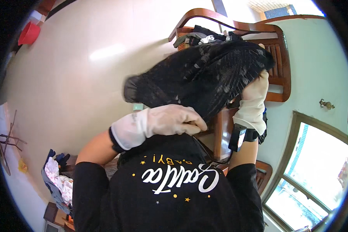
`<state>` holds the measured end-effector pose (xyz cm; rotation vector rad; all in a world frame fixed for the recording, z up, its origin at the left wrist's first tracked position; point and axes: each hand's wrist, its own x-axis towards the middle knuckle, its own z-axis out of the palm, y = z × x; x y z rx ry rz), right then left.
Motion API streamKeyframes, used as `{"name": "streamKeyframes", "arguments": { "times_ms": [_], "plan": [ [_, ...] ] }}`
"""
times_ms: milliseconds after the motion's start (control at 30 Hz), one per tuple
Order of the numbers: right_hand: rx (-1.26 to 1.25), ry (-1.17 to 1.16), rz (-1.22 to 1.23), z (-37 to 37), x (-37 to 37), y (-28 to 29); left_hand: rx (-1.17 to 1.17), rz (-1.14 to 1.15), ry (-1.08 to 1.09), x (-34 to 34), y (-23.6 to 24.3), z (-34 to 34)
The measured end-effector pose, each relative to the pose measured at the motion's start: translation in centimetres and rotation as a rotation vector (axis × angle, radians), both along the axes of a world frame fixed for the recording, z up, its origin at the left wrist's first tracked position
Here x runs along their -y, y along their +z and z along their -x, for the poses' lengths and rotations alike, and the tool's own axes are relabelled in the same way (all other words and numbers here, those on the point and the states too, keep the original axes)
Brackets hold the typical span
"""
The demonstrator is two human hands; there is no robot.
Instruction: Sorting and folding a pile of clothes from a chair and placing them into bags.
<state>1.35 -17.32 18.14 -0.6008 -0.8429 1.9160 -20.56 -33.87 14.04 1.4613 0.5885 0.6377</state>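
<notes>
"Black patterned garment [208, 73]: where is it?"

"In front of the person, at upper centre, its right part overlapping a brown wooden chair [285, 62] from this angle. Its long axis slants from lower left to upper right."

"Which hand is nearer?"

"The white-gloved right hand [255, 89]; it meets the garment's right end, partly covered by it. The gloved left hand [176, 120] is at the near edge, towards the body, so the cloth lies just beyond it."

"Are the hands closed on the cloth?"

"I cannot tell for either. The left fingers are curled, with no cloth plainly pinched between them; overlap hides whether they touch it. Most of the right fingers are hidden."

"What else is hard to make out?"

"The garment's left end is blurred, and its folds merge in the dark, so sleeves or openings are unclear. It partly covers a heap of clothes [207, 38] on the chair. Below its left end, a small pale-green object [138, 106] is mostly hidden, its kind uncertain."
</notes>
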Motion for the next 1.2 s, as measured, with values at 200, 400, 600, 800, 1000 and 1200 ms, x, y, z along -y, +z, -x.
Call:
{"name": "streamKeyframes", "arguments": {
  "times_ms": [200,400,600,800,1000,1200],
  "plan": [
    [-0.170,0.128,0.225,1.4,1.3,3.0,0.035,-0.038,-0.076,-0.4,-1.8,-3.4],
    [-0.077,0.047,0.187,-0.9,1.6,3.7,-0.020,-0.048,-0.111,-0.7,-3.3,-2.0],
    [0.112,-0.039,0.035,-2.9,1.8,3.3,-0.095,0.063,0.296,-2.7,0.5,0.9],
    [-0.152,0.123,0.093,2.4,3.6,3.6,-0.125,-0.108,0.524,-3.3,-0.2,-1.2],
    [0.217,-0.253,-0.106,1.3,2.1,2.5,-0.296,0.124,0.503,-3.7,0.0,1.1],
    [0.587,-0.136,-0.487,0.0,2.1,1.7,-0.332,-0.287,0.864,-2.0,1.2,9.8]
  ]
}}
